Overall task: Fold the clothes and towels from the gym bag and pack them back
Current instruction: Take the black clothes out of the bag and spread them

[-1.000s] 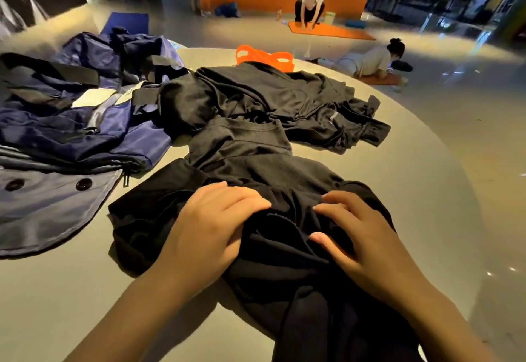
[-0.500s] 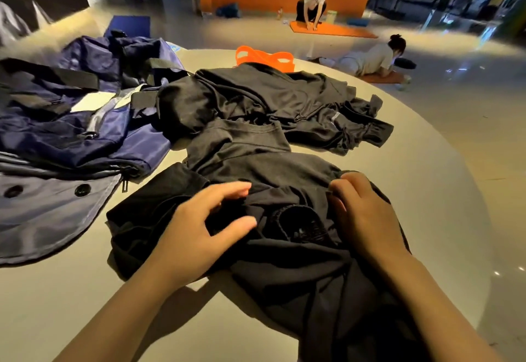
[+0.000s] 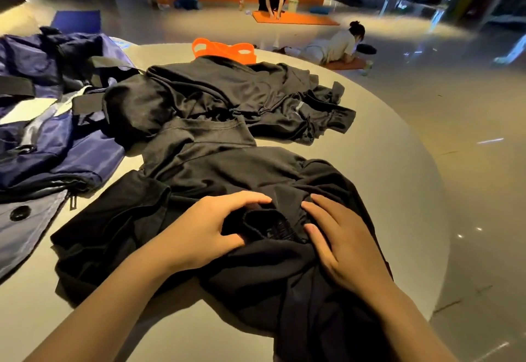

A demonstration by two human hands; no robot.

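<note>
Fingers (image 3: 242, 199) of the left hand (image 3: 205, 233) lie fairly straight and close together across a black garment (image 3: 256, 270), thumb curled against a bunched ribbed band (image 3: 270, 225) at its middle. Right hand (image 3: 338, 245) rests flat on the same cloth, its fingers slightly spread and pointing inward toward the band; whether either hand pinches the fabric, I cannot tell. This garment lies crumpled on the near part of a round pale counter (image 3: 398, 190), its lower portion spilling over the near edge between the person's forearms.

Beyond it, touching its far hem, a second black garment (image 3: 242, 99) sprawls across the counter's middle, a cuffed sleeve reaching toward the right. An orange item (image 3: 222, 50) shows just behind that, near the far rim. At left, a navy gym bag (image 3: 57, 134) lies slumped and open, overlapping a grey buttoned garment (image 3: 25, 228) by the left edge.

Bare counter surface runs along the right-hand curve of the rim and at near left. On the floor beyond, two people occupy orange mats (image 3: 296, 18).
</note>
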